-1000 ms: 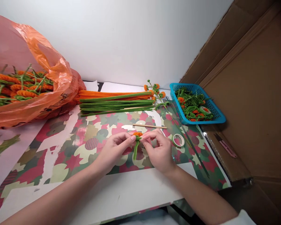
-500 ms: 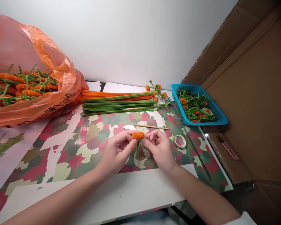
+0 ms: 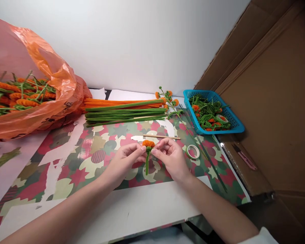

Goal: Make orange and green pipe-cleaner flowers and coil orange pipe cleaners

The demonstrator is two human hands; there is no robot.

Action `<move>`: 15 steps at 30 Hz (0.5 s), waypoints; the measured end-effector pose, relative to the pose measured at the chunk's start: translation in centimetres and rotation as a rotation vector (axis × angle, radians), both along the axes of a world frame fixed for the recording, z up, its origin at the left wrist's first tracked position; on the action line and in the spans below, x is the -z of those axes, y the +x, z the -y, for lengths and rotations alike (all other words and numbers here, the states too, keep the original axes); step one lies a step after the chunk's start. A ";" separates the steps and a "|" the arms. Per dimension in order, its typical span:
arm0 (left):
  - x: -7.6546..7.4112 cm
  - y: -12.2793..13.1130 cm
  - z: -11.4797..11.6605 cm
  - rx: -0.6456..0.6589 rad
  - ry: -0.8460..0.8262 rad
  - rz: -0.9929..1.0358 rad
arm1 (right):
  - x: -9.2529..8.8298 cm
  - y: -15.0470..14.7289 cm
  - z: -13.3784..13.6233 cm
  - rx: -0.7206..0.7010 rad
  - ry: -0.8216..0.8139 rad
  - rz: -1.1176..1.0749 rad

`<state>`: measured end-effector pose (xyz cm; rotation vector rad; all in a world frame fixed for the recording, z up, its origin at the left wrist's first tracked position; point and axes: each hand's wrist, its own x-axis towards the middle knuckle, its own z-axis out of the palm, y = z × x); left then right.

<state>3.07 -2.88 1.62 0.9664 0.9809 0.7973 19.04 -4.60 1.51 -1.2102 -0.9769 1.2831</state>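
Note:
Between my two hands is a pipe-cleaner flower [image 3: 148, 144] with a ridged orange head and a green stem that hangs down toward me. My left hand [image 3: 129, 157] pinches it from the left, thumb at the base of the orange head. From the other side my right hand [image 3: 169, 156] grips the same spot with thumb and fingertips. Just beyond the flower lies a thin wooden stick [image 3: 161, 137]. A roll of tape [image 3: 193, 152] rests to the right of my right hand.
Orange pipe cleaners [image 3: 119, 102] and green pipe cleaners [image 3: 124, 116] lie at the back. An orange plastic bag [image 3: 66, 88] of orange-green pieces stands left. At right are a blue basket [image 3: 216, 131], a finished flower spray [image 3: 176, 113], dark wires [image 3: 210, 159] and a pink cutter [image 3: 246, 160].
The flower has tipped so that its green underside and more stem now show. Both hands stay on it. The whole view has shifted slightly.

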 end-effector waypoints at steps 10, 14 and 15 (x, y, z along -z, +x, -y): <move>-0.4 0.0 0.4 -0.124 -0.006 -0.076 | 0.6 -0.1 0.0 0.016 -0.022 0.021; -0.1 0.2 0.3 -0.061 -0.100 0.094 | 0.5 -0.3 0.4 0.035 0.105 0.143; -0.1 0.3 0.3 -0.039 -0.140 0.135 | 0.4 -0.4 0.5 0.046 0.137 0.169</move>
